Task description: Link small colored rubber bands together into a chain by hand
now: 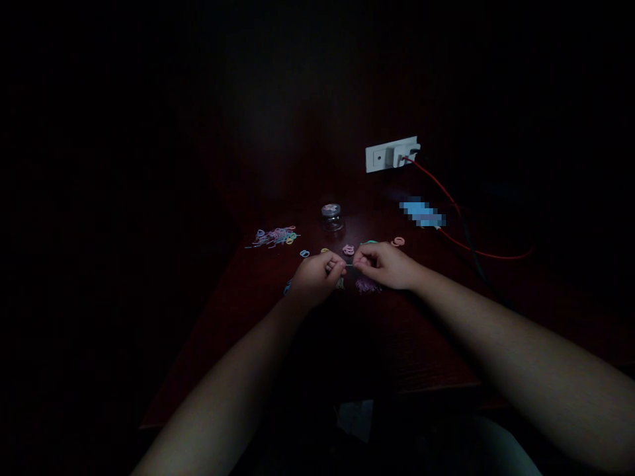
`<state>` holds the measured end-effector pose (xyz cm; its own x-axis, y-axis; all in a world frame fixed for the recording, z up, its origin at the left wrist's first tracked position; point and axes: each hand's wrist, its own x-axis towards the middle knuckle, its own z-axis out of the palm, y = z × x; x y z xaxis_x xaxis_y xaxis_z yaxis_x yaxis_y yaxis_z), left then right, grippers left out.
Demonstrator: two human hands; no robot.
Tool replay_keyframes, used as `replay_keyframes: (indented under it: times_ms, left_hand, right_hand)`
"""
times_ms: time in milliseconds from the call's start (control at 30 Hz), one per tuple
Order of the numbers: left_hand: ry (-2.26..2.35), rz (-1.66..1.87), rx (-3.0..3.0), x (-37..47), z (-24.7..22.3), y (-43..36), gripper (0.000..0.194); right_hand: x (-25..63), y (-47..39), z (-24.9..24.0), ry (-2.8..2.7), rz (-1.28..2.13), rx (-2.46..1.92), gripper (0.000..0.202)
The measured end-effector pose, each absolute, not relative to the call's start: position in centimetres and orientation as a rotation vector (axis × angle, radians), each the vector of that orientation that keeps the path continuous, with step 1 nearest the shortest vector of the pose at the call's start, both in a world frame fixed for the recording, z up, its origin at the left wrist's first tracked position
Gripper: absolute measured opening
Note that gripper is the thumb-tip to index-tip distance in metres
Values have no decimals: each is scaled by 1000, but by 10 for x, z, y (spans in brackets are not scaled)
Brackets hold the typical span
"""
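Observation:
My left hand (317,276) and my right hand (385,264) are pinched towards each other above the table. Between their fingertips runs a short, thin, pale piece (349,266) that looks like a small elastic band; both hands grip it. Just behind my hands lie pink bands (348,250), with a yellow band (325,250) and green bands (368,242) partly hidden. A heap of purple bands (368,285) sits below my right fingers. Pale bands (340,283) and blue bands (288,287) show beside my left hand, which covers part of them.
A mixed pile of coloured bands (274,237) lies at the left, near blue bands (304,253). A lidded glass jar (332,217) stands behind. Orange bands (398,242) lie right. A red cable (446,192) runs from the wall socket (380,158) past a blurred blue object (423,213).

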<state>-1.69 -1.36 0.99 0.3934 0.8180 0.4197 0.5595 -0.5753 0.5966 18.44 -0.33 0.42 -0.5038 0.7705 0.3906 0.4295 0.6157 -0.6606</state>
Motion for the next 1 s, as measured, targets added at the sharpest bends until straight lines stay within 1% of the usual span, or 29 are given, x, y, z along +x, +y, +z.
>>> replay_keyframes:
  times_ms: [100,200,233,367,533,800,1000]
  left_hand:
    - [1185,1000,2303,-17,10,-14,17]
    - [1199,986,2332,-17,10,-13,17]
    - [1203,979,2344,-17,10,-13,18]
    - [1190,961,2327,-16,10,-14,20]
    - [1177,923,2309,-17,11,-16,22]
    - [1196,936,2364,-19,11,-15,17]
    - [1200,980,2334,-22,13,-15,17]
  right_hand:
    - [181,-6,5,-2092,718,-893,14]
    - [177,-9,6,-2042,803,-840,29]
    - [176,-9,6,-2058,807,-834,30]
    - [176,-7,6,-2111,742,-857,15]
    - [179,-5,4,-2113,737,-854,12]
    - [178,-6,3,-2090,797,-859,13]
    - [178,-7,3,-2067,776,-881,14]
